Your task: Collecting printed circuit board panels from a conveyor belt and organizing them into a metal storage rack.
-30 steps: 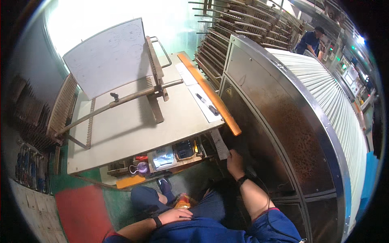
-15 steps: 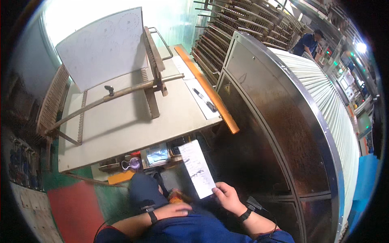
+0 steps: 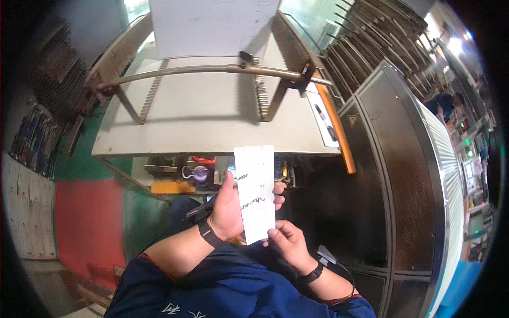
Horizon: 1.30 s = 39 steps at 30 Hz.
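A long white paper slip (image 3: 255, 183) with handwriting on it stands tilted in front of my body. My left hand (image 3: 227, 209) supports it from behind; the thumb lies along its left edge and fingertips show past the right edge. With thumb and fingers, my right hand (image 3: 289, 241) pinches the slip's lower right corner. Both wrists wear dark bands. Beyond the paper is a pale table (image 3: 207, 135), carrying a toothed metal rack with a crossbar (image 3: 196, 69). A large white sheet (image 3: 212, 29) stands upright in the rack.
Under the tabletop a shelf holds a purple cup (image 3: 200, 174) and a yellow-orange block (image 3: 173, 187). A pen (image 3: 324, 119) lies on paper beside an orange strip (image 3: 339, 132). To the right stands a dark metal cabinet (image 3: 405, 185); a co-worker (image 3: 444, 106) is beyond it. Red floor (image 3: 87, 222) lies left.
My left hand has risen from my lap and taken hold of the paper slip. The slip is now more upright and nearer the middle. My view has turned toward the rack.
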Tool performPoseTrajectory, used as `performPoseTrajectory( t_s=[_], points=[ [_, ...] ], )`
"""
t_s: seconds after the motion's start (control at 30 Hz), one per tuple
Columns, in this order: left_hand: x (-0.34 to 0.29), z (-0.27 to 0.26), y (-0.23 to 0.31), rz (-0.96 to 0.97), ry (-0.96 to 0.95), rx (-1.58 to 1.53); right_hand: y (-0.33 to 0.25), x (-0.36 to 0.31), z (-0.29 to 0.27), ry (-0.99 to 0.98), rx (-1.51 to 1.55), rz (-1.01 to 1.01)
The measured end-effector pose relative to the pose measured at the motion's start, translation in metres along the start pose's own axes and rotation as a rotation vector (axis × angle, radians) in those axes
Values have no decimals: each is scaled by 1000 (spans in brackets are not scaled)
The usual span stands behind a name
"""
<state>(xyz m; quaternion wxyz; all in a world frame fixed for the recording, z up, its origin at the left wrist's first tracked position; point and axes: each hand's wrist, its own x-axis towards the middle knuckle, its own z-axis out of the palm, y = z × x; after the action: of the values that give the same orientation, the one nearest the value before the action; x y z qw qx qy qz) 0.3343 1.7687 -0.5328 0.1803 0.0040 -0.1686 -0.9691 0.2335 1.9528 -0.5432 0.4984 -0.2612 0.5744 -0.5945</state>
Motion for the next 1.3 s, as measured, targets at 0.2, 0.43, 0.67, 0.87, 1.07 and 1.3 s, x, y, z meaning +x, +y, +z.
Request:
performPoseTrajectory(
  t_s=[0.2, 0.43, 0.67, 0.87, 1.07, 1.3],
  points=[
    [-22, 2, 30, 100, -2, 11, -89, 85, -55, 273, -720, -672],
    [-28, 12, 39, 109, 2, 58, -148, 211, -125, 698, -1507, -838],
    [-32, 11, 46, 155, 22, 63, -127, 235, -138, 573, -1693, -701],
    [-17, 10, 48, 134, 21, 61, -126, 228, -135, 571, -1660, -707],
    [-15, 9, 49, 119, 30, 10, -122, 223, -134, 620, -1509, -716],
    [-21, 4, 54, 144, 57, 41, -121, 223, -133, 683, -1473, -810]
  ],
)
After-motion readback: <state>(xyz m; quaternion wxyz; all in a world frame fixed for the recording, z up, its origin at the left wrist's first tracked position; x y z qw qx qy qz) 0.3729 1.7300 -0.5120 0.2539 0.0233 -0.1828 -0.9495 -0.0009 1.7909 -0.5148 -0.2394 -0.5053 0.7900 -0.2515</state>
